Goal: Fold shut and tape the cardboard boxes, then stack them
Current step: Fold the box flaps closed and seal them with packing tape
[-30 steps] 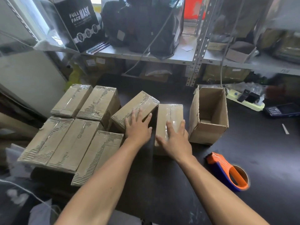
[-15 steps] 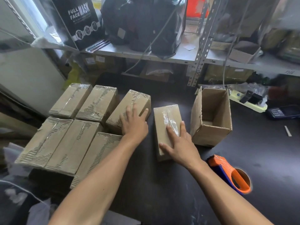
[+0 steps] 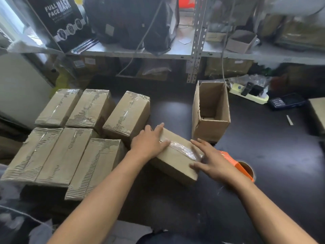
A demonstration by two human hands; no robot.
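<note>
Right hand (image 3: pixel 213 161): fingers spread flat against near-right end of taped box (image 3: pixel 177 156).
Left hand (image 3: pixel 149 140): fingers extended, pressed on box's far-left end (thumb along tape seam).
Taped box: flat on dark table (image 3: pixel 272 155), set diagonally.
Tape dispenser (image 3: pixel 242 167): orange, just right of right hand.
Sealed boxes (image 3: pixel 73 138): grouped at left.
Open box (image 3: pixel 210 111): upright, beyond.

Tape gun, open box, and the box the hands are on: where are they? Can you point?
tape gun (image 3: pixel 228 158): head view, on its orange handle.
open box (image 3: pixel 212 131): head view, on its front wall.
taped box (image 3: pixel 175 162): head view, on its top face, between the left hand (image 3: pixel 149 140) and right hand (image 3: pixel 213 162).
</note>
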